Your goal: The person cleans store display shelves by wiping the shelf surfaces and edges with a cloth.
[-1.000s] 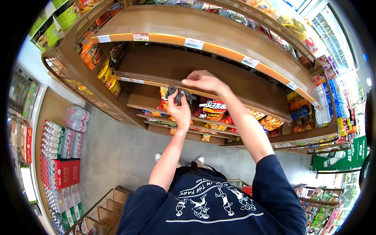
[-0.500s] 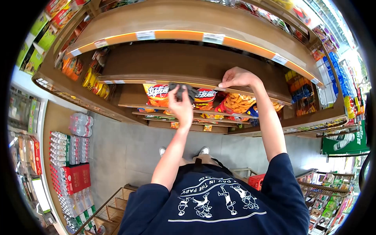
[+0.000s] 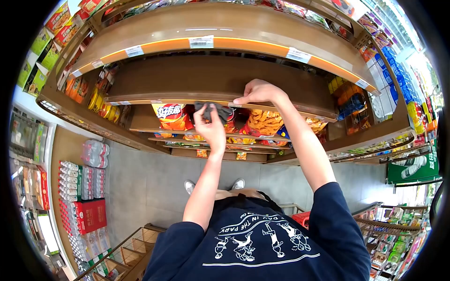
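My left hand (image 3: 210,129) is closed around a crumpled dark grey cloth (image 3: 220,113). It holds the cloth just under the front edge of the brown shelf (image 3: 183,77), in front of the snack bags below. Some of the cloth is hidden behind my fingers. At the same shelf edge, my right hand (image 3: 260,92) has curled fingers, its fingertips pinched at a small white price label (image 3: 234,105). An orange-red chip bag (image 3: 171,118) stands left of the cloth, and a bag picturing fried snacks (image 3: 264,122) is below my right hand.
A higher shelf (image 3: 248,25) with an orange label strip (image 3: 164,45) juts out above. Bottle packs (image 3: 96,153) stand at the left by the grey floor (image 3: 140,175). A wire-sided rack (image 3: 129,248) is at lower left, and a red basket (image 3: 301,218) sits near my right side.
The view has turned so the shelves sit further left. My left hand and the cloth have moved right along the shelf edge. My right hand stays by the same label.
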Demonstrator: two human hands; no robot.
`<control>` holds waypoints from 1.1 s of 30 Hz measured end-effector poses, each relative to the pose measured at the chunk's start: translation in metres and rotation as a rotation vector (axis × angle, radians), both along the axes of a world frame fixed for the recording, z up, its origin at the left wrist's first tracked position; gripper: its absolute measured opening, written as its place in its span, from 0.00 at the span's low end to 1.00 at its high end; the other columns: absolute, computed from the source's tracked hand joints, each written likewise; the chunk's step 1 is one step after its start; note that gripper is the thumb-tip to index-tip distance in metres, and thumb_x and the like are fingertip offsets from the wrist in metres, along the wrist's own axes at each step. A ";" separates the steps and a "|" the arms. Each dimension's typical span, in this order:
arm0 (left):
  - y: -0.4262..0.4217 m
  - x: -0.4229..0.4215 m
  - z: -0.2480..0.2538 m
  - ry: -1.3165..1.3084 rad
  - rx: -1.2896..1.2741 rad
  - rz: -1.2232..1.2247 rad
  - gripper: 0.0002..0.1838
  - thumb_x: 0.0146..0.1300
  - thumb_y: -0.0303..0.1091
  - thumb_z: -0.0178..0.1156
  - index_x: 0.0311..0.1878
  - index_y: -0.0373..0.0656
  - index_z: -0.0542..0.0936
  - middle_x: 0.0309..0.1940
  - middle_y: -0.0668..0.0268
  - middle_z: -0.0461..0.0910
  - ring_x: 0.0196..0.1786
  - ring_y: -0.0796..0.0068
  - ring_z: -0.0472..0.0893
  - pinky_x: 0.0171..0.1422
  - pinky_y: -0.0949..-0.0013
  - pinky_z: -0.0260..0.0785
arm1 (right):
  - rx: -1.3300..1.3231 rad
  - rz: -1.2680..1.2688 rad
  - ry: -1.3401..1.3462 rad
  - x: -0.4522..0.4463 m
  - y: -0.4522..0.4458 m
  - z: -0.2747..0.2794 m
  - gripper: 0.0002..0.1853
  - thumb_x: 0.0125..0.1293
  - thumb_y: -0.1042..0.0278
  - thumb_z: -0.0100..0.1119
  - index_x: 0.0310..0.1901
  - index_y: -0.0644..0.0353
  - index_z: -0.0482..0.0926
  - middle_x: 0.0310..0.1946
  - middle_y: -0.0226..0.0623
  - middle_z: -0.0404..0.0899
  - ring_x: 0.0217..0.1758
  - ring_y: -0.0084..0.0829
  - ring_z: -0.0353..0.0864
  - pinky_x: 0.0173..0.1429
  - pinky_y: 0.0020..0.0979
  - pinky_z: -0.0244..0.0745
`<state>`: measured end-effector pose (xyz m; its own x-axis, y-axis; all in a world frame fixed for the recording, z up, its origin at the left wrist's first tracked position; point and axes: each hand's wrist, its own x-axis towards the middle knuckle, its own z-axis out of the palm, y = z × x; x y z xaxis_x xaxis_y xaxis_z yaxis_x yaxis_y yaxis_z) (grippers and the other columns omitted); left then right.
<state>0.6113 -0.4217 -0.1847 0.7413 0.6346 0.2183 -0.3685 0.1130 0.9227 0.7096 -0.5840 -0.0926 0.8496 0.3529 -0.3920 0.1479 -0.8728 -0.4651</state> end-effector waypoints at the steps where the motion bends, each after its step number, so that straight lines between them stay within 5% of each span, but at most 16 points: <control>1: -0.002 0.003 0.000 -0.013 -0.084 0.010 0.08 0.67 0.25 0.62 0.46 0.32 0.77 0.40 0.61 0.79 0.42 0.78 0.77 0.50 0.73 0.72 | 0.005 -0.008 -0.008 0.001 0.000 -0.002 0.42 0.45 0.24 0.69 0.38 0.64 0.86 0.38 0.46 0.85 0.45 0.40 0.84 0.51 0.35 0.76; 3: -0.013 0.001 0.000 -0.006 -0.074 0.040 0.08 0.66 0.25 0.63 0.44 0.32 0.77 0.41 0.60 0.80 0.43 0.77 0.77 0.50 0.71 0.72 | 0.018 -0.006 -0.002 0.001 0.000 -0.004 0.44 0.44 0.23 0.68 0.39 0.68 0.87 0.37 0.51 0.85 0.44 0.42 0.85 0.50 0.38 0.77; 6: -0.034 -0.007 0.000 -0.029 0.268 0.058 0.09 0.65 0.25 0.65 0.45 0.32 0.78 0.39 0.61 0.80 0.41 0.79 0.77 0.49 0.74 0.70 | 0.019 -0.017 -0.003 0.001 0.003 -0.003 0.44 0.44 0.25 0.69 0.39 0.70 0.86 0.36 0.53 0.85 0.43 0.44 0.85 0.50 0.39 0.77; 9: -0.033 -0.010 -0.004 0.039 0.116 -0.130 0.09 0.63 0.23 0.65 0.45 0.33 0.79 0.36 0.64 0.81 0.39 0.81 0.77 0.48 0.75 0.70 | 0.033 -0.012 -0.020 0.004 0.002 -0.005 0.44 0.44 0.27 0.70 0.40 0.71 0.85 0.39 0.55 0.85 0.44 0.46 0.84 0.50 0.40 0.77; 11: -0.016 -0.006 -0.006 -0.024 0.354 -0.031 0.09 0.63 0.25 0.67 0.43 0.32 0.79 0.35 0.65 0.80 0.38 0.82 0.76 0.45 0.76 0.70 | 0.008 0.012 -0.016 0.003 0.003 -0.007 0.44 0.45 0.25 0.69 0.42 0.67 0.86 0.41 0.51 0.86 0.46 0.44 0.85 0.52 0.37 0.78; 14: -0.018 0.001 -0.010 -0.024 0.029 -0.009 0.08 0.64 0.26 0.67 0.42 0.34 0.79 0.34 0.68 0.80 0.37 0.82 0.75 0.44 0.75 0.69 | 0.027 -0.015 0.017 0.002 0.004 -0.009 0.45 0.44 0.25 0.70 0.39 0.71 0.85 0.37 0.52 0.85 0.42 0.44 0.84 0.50 0.39 0.77; 17: -0.043 -0.008 -0.009 -0.007 0.299 -0.007 0.08 0.64 0.26 0.67 0.42 0.36 0.78 0.33 0.67 0.80 0.36 0.83 0.75 0.43 0.76 0.68 | 0.064 -0.022 -0.009 0.006 0.003 -0.012 0.44 0.44 0.27 0.72 0.35 0.74 0.84 0.34 0.54 0.84 0.39 0.44 0.84 0.47 0.41 0.76; 21: -0.064 -0.016 0.000 -0.018 0.011 -0.194 0.06 0.64 0.25 0.66 0.41 0.37 0.78 0.34 0.69 0.80 0.36 0.85 0.74 0.41 0.78 0.67 | 0.071 -0.010 -0.024 0.008 0.004 -0.019 0.44 0.44 0.26 0.71 0.36 0.73 0.85 0.34 0.54 0.84 0.39 0.45 0.84 0.47 0.41 0.77; 27: -0.059 -0.011 -0.001 0.016 0.041 -0.057 0.07 0.66 0.27 0.66 0.41 0.36 0.79 0.32 0.70 0.80 0.34 0.87 0.74 0.40 0.79 0.68 | 0.152 -0.013 -0.133 -0.004 -0.001 -0.018 0.41 0.45 0.28 0.71 0.37 0.69 0.86 0.37 0.54 0.85 0.42 0.47 0.85 0.49 0.41 0.78; 33: -0.061 -0.017 0.003 0.128 0.077 -0.310 0.07 0.63 0.27 0.68 0.39 0.36 0.80 0.29 0.71 0.81 0.31 0.88 0.75 0.36 0.81 0.67 | 0.202 -0.058 -0.170 -0.012 -0.001 -0.021 0.37 0.48 0.30 0.70 0.36 0.66 0.87 0.36 0.51 0.85 0.42 0.46 0.85 0.50 0.41 0.78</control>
